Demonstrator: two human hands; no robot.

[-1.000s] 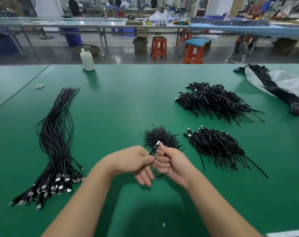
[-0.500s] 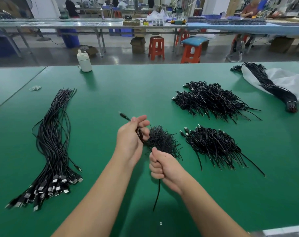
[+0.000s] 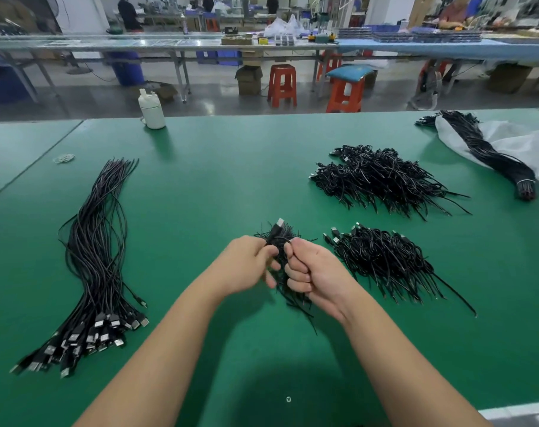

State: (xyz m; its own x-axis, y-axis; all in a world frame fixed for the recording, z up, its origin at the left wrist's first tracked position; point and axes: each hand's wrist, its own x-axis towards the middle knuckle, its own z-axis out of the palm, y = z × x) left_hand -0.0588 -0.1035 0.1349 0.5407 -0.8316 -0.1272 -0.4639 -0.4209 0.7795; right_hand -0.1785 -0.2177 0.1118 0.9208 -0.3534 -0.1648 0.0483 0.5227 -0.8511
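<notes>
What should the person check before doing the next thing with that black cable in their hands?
1. Left hand grips the cable: ok.
2. Right hand grips it too: ok.
3. Metal plug pokes out above the hands: ok.
4. Cable all wound up: cannot tell, the hands hide it.
5. Pile of short black strands lies right under the hands: ok.
6. Near pile of bundled cables sits beside the right hand: ok.

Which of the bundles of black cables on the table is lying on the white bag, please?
The long bundle at the far right, resting on the white bag; the rest lie directly on the green table.
</notes>
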